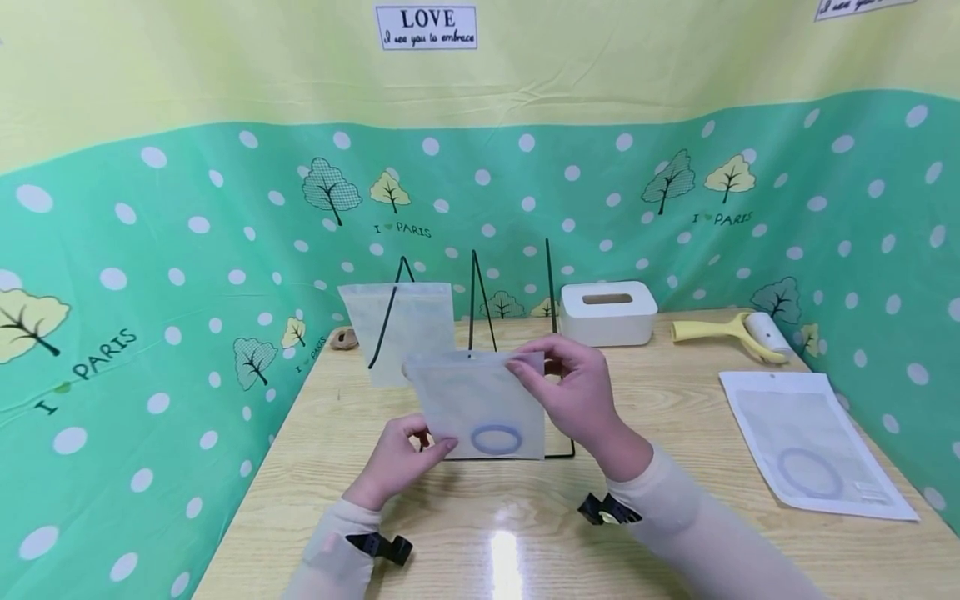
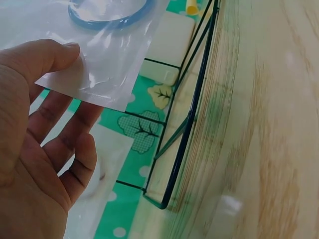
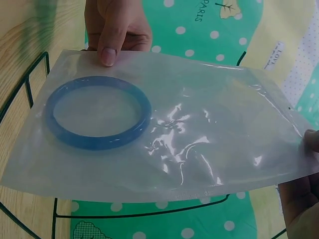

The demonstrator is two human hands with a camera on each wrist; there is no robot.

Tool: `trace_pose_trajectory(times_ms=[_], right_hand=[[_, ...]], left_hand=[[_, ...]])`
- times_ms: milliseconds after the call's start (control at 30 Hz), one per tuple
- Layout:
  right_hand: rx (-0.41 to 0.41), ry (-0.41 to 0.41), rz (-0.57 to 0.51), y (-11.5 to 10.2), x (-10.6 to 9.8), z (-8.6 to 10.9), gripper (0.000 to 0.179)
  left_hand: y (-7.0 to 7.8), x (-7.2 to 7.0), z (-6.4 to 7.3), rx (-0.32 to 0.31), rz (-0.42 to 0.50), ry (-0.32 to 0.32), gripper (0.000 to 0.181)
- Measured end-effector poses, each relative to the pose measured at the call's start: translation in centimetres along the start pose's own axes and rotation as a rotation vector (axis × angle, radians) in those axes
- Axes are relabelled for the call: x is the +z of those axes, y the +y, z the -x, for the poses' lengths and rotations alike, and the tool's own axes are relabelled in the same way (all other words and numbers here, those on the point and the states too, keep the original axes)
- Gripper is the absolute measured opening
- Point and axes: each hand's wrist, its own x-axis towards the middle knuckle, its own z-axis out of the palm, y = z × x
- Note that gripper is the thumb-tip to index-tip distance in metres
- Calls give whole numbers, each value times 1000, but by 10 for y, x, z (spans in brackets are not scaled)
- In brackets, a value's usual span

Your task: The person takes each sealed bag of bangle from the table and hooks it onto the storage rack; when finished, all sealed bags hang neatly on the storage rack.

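A clear-fronted plastic bag with a blue ring, like a bangle, inside is held up over the table between both hands. My left hand pinches its lower left edge, thumb in front. At the upper right corner my right hand pinches the bag between thumb and fingers. Right behind the bag stands a black wire rack, partly hidden by it. Another whitish bag hangs on the rack's left side; its contents cannot be made out.
At the back stands a white tissue box, with a yellow-handled lint roller to its right. A white-edged bag holding a ring lies on the table's right. A small brown coil sits at the back left.
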Motion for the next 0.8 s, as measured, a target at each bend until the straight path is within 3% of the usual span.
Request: trace_pose_trajectory(times_ms=[167, 533, 800], right_hand=[[16, 9, 1, 2, 4, 0, 14], [33, 20, 28, 14, 7, 0, 13], [96, 10, 21, 25, 4, -1, 11]], left_hand=[[-5, -3, 1, 4, 24, -6, 18], [-11, -6, 1, -81, 28, 17, 10], [-13, -7, 0, -122, -9, 34, 6]])
